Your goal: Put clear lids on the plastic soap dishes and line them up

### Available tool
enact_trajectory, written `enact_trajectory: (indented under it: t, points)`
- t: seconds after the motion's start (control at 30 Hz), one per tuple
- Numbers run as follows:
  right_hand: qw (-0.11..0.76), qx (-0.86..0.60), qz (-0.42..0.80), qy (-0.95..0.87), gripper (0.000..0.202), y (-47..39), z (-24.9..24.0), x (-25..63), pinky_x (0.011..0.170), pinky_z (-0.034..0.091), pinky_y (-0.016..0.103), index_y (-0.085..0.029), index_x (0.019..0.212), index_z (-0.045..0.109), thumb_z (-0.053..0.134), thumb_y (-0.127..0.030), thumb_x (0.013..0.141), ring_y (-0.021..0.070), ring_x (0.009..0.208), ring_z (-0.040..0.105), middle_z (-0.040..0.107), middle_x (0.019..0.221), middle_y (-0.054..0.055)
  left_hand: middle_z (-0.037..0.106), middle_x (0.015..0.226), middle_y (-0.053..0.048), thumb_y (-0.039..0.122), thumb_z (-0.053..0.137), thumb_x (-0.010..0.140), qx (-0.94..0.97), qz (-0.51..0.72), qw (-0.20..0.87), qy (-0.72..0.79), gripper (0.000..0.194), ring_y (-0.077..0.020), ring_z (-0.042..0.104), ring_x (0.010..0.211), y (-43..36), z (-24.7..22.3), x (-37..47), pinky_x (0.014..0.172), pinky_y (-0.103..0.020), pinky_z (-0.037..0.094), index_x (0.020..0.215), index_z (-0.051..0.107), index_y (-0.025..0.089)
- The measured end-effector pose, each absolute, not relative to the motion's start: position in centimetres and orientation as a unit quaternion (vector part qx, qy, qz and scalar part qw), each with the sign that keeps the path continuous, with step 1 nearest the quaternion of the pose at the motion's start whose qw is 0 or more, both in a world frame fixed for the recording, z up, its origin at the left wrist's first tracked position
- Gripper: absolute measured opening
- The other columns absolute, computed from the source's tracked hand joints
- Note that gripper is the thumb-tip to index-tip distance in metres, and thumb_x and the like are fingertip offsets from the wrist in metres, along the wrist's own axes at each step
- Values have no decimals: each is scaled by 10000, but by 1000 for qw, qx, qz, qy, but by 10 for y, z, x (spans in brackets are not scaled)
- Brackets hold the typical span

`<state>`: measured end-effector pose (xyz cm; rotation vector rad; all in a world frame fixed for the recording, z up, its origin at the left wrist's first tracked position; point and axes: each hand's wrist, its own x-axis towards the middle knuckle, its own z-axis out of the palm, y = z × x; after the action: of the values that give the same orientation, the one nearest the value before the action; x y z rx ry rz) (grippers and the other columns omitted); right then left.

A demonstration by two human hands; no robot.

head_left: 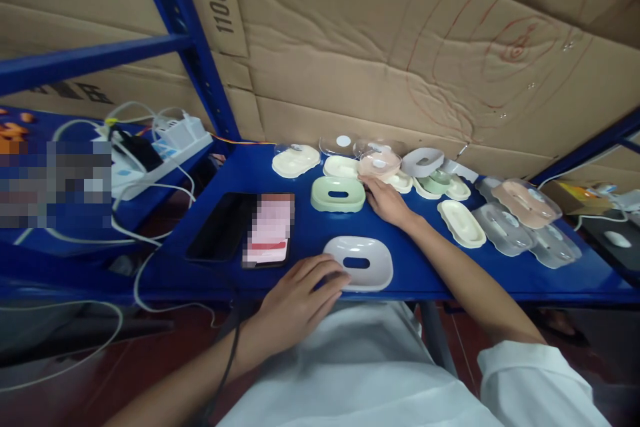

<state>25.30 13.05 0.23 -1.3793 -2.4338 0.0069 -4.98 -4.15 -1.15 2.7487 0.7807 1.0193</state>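
A white oval soap dish [379, 262] with a slot in its middle lies near the front edge of the blue table. My left hand [305, 290] has its fingers curled over the dish's left rim; its thumb is hidden. Farther back, a light green soap dish [320, 197] with a similar slot stands upright. Just right of it, my right hand [387, 201] reaches out with its fingers extended and thumb apart. Its fingertips are at the front edge of a pale pink dish [373, 165], among cream trays [340, 166]; I cannot tell which they touch.
A dark tablet [220, 227] and a lit phone [270, 230] lie on the left. More cream trays [461, 223], clear-covered grey dishes [503, 230] and a peach dish [527, 203] fill the right. Cardboard [350, 47] walls the back; a power strip [160, 163] trails cables at left.
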Motion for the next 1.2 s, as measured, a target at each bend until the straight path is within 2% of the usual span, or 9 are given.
enact_trajectory:
  t: [0.17, 0.37, 0.57, 0.63, 0.73, 0.87, 0.93, 1.03, 1.2]
  points:
    - [128, -538, -21, -833, 525, 127, 6, 255, 1038, 556, 524, -148, 1582, 504, 486, -352, 1099, 358, 1235, 686, 646, 1465, 210, 707, 1279, -90, 148, 577, 1068, 906, 329, 56, 259, 289, -237, 629, 1285, -42, -11, -49, 1120, -405, 553, 1331, 684, 205]
    - [159, -550, -27, -819, 337, 122, 8, 255, 885, 548, 397, -198, 1348, 628, 557, -393, 1083, 299, 1048, 728, 749, 1282, 146, 722, 1251, -83, 164, 567, 1068, 901, 340, 48, 265, 280, -227, 651, 1269, -42, -10, -48, 1114, -398, 572, 1303, 704, 229]
    - [191, -551, 1, -812, 244, 124, 4, 254, 781, 486, 316, -240, 1161, 637, 552, -456, 1086, 241, 922, 709, 777, 1112, 74, 718, 1269, -94, 159, 550, 1077, 906, 336, 46, 253, 288, -238, 644, 1275, -41, -10, -50, 1118, -407, 569, 1320, 697, 208]
    - [227, -543, 54, -807, 262, 126, 4, 254, 731, 458, 294, -235, 1127, 629, 546, -480, 1081, 209, 819, 668, 751, 965, 39, 718, 1278, -94, 153, 544, 1081, 907, 333, 49, 252, 294, -239, 634, 1290, -41, -10, -50, 1129, -405, 560, 1329, 693, 206]
    - [306, -532, 145, -776, 340, 126, 10, 256, 669, 405, 282, -217, 1030, 618, 571, -553, 1042, 170, 668, 541, 617, 735, -20, 720, 1285, -92, 157, 545, 1084, 908, 331, 50, 253, 291, -247, 629, 1295, -41, -10, -51, 1123, -410, 562, 1329, 692, 207]
    - [350, -528, 191, -750, 471, 120, 20, 260, 624, 343, 270, -218, 897, 613, 639, -685, 957, 136, 609, 408, 465, 644, -61, 720, 1292, -92, 158, 547, 1083, 907, 330, 48, 256, 296, -248, 634, 1288, -42, -9, -51, 1111, -414, 569, 1337, 690, 209]
    - [322, -520, 212, -762, 528, 116, 23, 265, 601, 315, 266, -210, 856, 634, 666, -733, 914, 128, 598, 380, 436, 624, -65, 718, 1300, -93, 161, 548, 1084, 908, 326, 50, 257, 299, -249, 629, 1299, -42, -9, -51, 1117, -416, 566, 1345, 686, 208]
    - [240, -495, 236, -801, 556, 111, 26, 273, 598, 316, 261, -187, 834, 679, 696, -740, 888, 125, 600, 424, 514, 632, -43, 717, 1304, -91, 163, 551, 1084, 908, 323, 52, 263, 307, -244, 627, 1308, -42, -11, -51, 1131, -410, 559, 1359, 677, 211]
    - [143, -471, 211, -845, 358, 94, 45, 286, 664, 411, 265, -195, 997, 759, 681, -544, 979, 165, 675, 599, 698, 772, 10, 702, 1348, -100, 130, 494, 1075, 900, 315, 16, 301, 365, -247, 629, 1309, -42, -16, -49, 1117, -412, 566, 1395, 652, 206]
